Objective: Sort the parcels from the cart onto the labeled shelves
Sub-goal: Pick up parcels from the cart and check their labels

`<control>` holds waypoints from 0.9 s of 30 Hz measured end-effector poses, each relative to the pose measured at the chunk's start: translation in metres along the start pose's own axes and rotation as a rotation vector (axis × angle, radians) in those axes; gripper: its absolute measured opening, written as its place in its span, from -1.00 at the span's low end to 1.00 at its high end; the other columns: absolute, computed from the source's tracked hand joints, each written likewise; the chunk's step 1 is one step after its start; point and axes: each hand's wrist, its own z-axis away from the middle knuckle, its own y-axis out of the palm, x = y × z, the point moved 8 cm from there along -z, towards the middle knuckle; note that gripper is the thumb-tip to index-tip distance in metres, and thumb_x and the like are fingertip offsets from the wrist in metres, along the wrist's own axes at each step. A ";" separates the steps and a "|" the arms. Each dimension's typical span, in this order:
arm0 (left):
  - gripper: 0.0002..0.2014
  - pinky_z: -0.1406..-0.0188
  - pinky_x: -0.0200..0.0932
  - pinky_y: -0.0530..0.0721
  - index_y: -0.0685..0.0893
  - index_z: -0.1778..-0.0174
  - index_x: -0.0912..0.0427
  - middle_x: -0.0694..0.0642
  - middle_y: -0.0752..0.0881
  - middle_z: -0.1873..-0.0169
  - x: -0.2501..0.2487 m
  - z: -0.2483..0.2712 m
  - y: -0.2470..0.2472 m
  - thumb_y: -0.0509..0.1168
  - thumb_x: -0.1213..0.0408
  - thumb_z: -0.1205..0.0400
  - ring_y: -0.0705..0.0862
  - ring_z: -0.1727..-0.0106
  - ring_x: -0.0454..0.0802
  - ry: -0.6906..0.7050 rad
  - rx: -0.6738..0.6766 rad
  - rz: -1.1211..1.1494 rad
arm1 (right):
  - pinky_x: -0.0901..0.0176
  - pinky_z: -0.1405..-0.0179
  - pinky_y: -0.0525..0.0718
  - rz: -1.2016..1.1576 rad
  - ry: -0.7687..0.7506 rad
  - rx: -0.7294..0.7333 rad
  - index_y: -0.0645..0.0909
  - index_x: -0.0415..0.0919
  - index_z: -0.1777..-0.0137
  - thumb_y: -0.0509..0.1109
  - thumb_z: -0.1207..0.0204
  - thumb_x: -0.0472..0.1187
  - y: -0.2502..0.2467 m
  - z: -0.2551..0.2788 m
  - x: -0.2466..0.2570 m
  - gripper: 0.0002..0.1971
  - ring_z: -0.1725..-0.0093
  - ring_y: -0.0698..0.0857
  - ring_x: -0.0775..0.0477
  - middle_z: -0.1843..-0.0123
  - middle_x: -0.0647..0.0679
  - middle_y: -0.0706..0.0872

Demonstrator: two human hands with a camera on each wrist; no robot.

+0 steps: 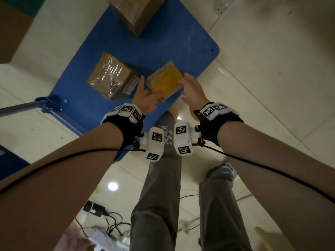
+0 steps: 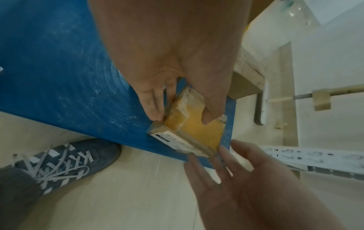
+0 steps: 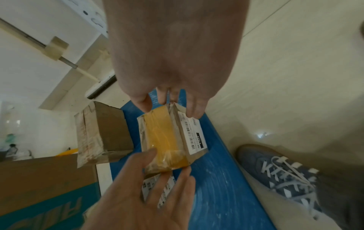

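Observation:
A small parcel (image 1: 165, 80) wrapped in yellow tape, with a white barcode label on one side, lies at the near right edge of the blue cart platform (image 1: 163, 48). My left hand (image 1: 145, 96) holds its left end, with the thumb over the yellow top (image 2: 199, 132) and the fingers against the side. My right hand (image 1: 193, 91) reaches in from the right with straight fingers, and its fingertips touch the parcel's end (image 3: 163, 137). Two other parcels sit on the cart: a clear-taped brown box (image 1: 108, 77) to the left and a larger brown box (image 1: 136, 11) at the far end.
The cart's metal handle (image 1: 23, 106) sticks out to the left. My grey shoe (image 1: 165, 124) stands right at the cart's near edge. Cables and a power strip (image 1: 108, 220) lie on the floor behind me. A big carton (image 3: 39, 179) stands beside the cart.

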 end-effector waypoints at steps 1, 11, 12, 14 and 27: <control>-0.08 -0.15 -0.05 0.57 -0.21 -0.75 -0.11 0.16 0.43 -0.59 -0.002 0.003 0.001 0.34 0.31 -0.71 0.56 -0.44 0.15 -0.018 -0.003 0.026 | 0.04 -0.34 0.49 -0.016 -0.006 -0.016 0.64 -0.24 -0.32 0.23 -0.37 0.00 -0.002 0.003 -0.002 -0.45 -0.27 0.63 -0.10 -0.20 -0.06 0.65; -0.61 0.36 -0.25 0.68 0.41 -0.46 0.04 0.00 0.67 -0.06 -0.026 0.064 0.028 0.29 0.10 -0.73 0.70 0.13 -0.12 0.064 -0.101 0.008 | -0.11 0.04 0.79 -0.181 0.254 -0.017 0.57 0.03 0.09 0.16 -0.65 0.38 -0.049 0.079 -0.023 -0.56 -0.18 0.74 -0.26 -0.11 -0.15 0.71; -0.66 0.35 -0.24 0.70 0.43 -0.38 0.05 0.02 0.68 0.00 -0.030 0.072 0.035 0.29 0.07 -0.73 0.70 0.18 -0.12 0.076 -0.094 0.013 | -0.15 0.00 0.79 -0.206 0.263 -0.017 0.57 -0.01 0.03 0.19 -0.62 0.41 -0.058 0.086 -0.025 -0.53 -0.19 0.74 -0.27 -0.13 -0.15 0.70; -0.72 0.21 -0.11 0.72 0.44 -0.24 0.03 0.09 0.68 0.03 -0.036 0.086 0.052 0.29 0.01 -0.72 0.70 0.14 -0.01 0.096 -0.063 0.005 | -0.24 -0.14 0.78 -0.232 0.272 -0.033 0.56 -0.03 -0.16 0.28 -0.57 0.42 -0.076 0.098 -0.030 -0.48 -0.24 0.74 -0.28 -0.27 -0.15 0.71; -0.37 -0.25 0.10 0.67 0.56 -0.33 -0.11 0.01 0.67 -0.28 -0.041 0.132 0.169 0.47 -0.29 -0.40 0.67 -0.23 0.04 -0.042 0.084 -0.131 | -0.21 -0.48 0.62 -0.537 0.147 0.044 0.66 0.02 -0.22 0.35 -0.66 0.07 -0.196 0.171 -0.060 -0.77 -0.27 0.76 -0.24 -0.18 -0.02 0.77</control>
